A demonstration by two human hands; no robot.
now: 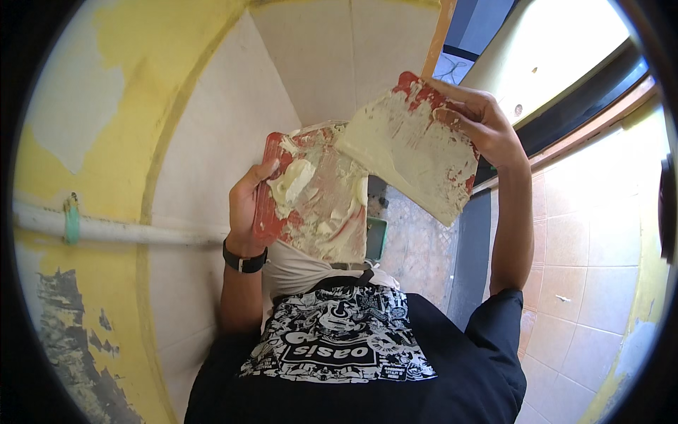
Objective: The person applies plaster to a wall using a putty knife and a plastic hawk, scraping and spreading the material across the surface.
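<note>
My left hand [245,201] grips the red edge of a wide putty spreader [332,177], with the thumb on its face. Cream putty is smeared over that blade, and a thick lump of putty [293,185] sits near the thumb. My right hand [487,131] is raised higher, its fingers closed on the red upper edge of a second putty spreader [413,152]. A thin cream coat covers most of this one, with red showing through along its edges. Its lower left corner overlaps the far right part of the left spreader; whether the two touch I cannot tell.
A white pipe [134,232] with a green band runs along the yellow, peeling wall [78,127] on my left. Pale wall panels [311,56] stand ahead. Below the spreaders, a green container [376,239] is partly hidden on the patterned floor [417,247]. Tiles [565,283] lie to the right.
</note>
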